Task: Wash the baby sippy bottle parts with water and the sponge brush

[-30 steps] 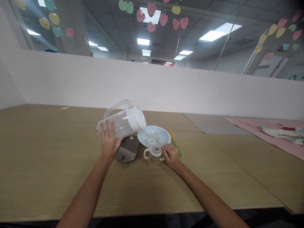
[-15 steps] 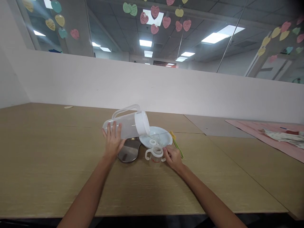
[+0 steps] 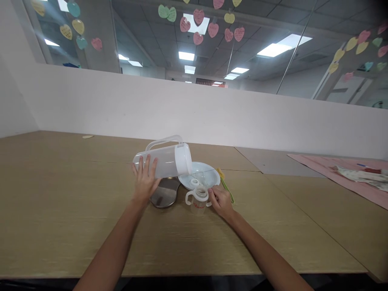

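Plastic pitcher [image 3: 162,162] lay tilted almost onto its side against the spread, gripping fingers of the left hand [image 3: 144,182], held above a steel kidney dish [image 3: 163,197], the forearm rising from lower left. Further right, beside a pale blue plate [image 3: 204,173], the right hand [image 3: 221,202] pinched a two-handled baby bottle [image 3: 197,201] with its fingertips, wrist angled inward.
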Action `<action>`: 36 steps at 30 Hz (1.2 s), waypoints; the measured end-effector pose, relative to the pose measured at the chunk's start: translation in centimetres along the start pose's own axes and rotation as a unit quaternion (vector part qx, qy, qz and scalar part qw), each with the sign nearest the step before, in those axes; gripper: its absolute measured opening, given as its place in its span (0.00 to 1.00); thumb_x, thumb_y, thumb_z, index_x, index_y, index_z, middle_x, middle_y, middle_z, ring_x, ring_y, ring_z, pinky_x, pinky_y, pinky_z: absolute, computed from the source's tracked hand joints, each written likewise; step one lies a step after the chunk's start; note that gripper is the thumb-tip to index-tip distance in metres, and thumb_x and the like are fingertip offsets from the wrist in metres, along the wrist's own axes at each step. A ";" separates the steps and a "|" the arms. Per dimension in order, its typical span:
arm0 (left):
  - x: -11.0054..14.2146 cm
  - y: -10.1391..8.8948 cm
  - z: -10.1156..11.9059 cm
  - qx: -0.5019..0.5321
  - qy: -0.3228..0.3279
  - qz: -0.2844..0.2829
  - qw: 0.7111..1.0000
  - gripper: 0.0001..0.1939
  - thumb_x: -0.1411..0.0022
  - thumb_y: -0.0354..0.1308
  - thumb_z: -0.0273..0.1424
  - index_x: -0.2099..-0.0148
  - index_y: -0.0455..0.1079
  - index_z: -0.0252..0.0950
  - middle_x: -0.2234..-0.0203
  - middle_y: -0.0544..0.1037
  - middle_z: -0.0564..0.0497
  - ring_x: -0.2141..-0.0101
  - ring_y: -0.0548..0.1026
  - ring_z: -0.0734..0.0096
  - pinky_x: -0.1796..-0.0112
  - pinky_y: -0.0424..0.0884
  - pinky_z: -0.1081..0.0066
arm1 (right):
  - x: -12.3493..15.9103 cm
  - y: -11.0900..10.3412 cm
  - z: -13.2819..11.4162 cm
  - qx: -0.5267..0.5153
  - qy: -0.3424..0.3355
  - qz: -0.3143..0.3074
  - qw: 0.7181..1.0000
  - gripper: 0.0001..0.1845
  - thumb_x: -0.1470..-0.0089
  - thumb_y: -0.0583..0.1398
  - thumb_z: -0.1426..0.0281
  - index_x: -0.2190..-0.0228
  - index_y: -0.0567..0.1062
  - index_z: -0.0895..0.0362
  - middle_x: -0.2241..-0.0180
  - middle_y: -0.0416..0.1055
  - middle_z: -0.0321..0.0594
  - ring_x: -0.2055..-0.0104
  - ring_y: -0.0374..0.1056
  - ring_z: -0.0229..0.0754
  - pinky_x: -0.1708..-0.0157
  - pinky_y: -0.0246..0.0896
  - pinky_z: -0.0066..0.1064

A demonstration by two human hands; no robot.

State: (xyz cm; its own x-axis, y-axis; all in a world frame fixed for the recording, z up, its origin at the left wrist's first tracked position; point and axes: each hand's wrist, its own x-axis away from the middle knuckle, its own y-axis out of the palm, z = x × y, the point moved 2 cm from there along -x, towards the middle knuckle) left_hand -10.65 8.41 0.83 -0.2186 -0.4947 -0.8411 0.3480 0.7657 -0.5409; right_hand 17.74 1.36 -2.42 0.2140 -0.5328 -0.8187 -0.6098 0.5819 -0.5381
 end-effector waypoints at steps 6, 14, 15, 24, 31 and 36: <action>0.0 -0.2 -0.2 0.029 -0.034 0.037 0.998 0.41 0.44 0.53 0.47 0.37 0.48 0.26 0.40 0.53 0.29 0.39 0.45 0.40 0.44 0.41 0.41 | 0.0 0.0 0.0 0.005 -0.002 -0.002 1.000 0.19 0.41 0.47 0.71 0.83 0.59 0.56 0.84 0.55 0.33 0.79 0.52 0.35 0.76 0.44 0.29; -0.1 -0.5 0.0 0.116 -0.131 0.064 0.983 0.54 0.50 0.57 0.52 0.35 0.35 0.24 0.40 0.52 0.28 0.41 0.53 0.43 0.45 0.58 0.52 | -0.1 -0.1 -0.1 0.005 0.000 -0.002 1.000 0.20 0.41 0.48 0.71 0.84 0.59 0.56 0.84 0.56 0.33 0.79 0.52 0.35 0.76 0.44 0.29; -0.1 -0.5 0.0 0.123 -0.128 0.065 0.982 0.55 0.50 0.57 0.52 0.34 0.34 0.25 0.40 0.51 0.29 0.40 0.52 0.43 0.45 0.58 0.52 | -0.1 -0.1 -0.1 0.005 0.000 -0.002 1.000 0.20 0.41 0.48 0.71 0.84 0.59 0.55 0.84 0.56 0.33 0.79 0.52 0.35 0.76 0.44 0.29; 0.3 0.3 -0.3 0.100 0.123 0.055 0.986 0.48 0.43 0.51 0.47 0.34 0.24 0.34 0.38 0.45 0.30 0.38 0.44 0.42 0.45 0.53 0.43 | 0.0 0.0 0.2 0.003 -0.001 -0.001 1.000 0.20 0.41 0.47 0.70 0.84 0.59 0.55 0.83 0.56 0.34 0.79 0.53 0.36 0.76 0.46 0.30; 0.2 0.0 0.2 0.069 0.135 0.077 0.985 0.48 0.43 0.55 0.44 0.34 0.28 0.32 0.38 0.46 0.29 0.38 0.44 0.43 0.45 0.52 0.45 | 0.1 0.1 0.2 0.000 0.005 -0.006 1.000 0.20 0.40 0.47 0.70 0.83 0.59 0.55 0.83 0.56 0.34 0.79 0.53 0.35 0.76 0.46 0.30; 0.2 0.2 -0.3 0.076 -0.026 0.071 0.994 0.53 0.48 0.56 0.50 0.34 0.33 0.27 0.40 0.50 0.27 0.40 0.50 0.41 0.45 0.54 0.47 | -0.2 -0.2 -0.2 -0.001 0.005 -0.005 1.000 0.20 0.40 0.47 0.70 0.84 0.59 0.55 0.83 0.57 0.34 0.79 0.53 0.35 0.76 0.46 0.29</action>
State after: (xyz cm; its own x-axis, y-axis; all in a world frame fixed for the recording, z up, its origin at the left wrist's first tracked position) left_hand -10.86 8.59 0.59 -0.1103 -0.4093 -0.9057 0.5066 0.7609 -0.4056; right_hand 17.69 1.26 -2.15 0.2126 -0.5442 -0.8116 -0.6100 0.5750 -0.5453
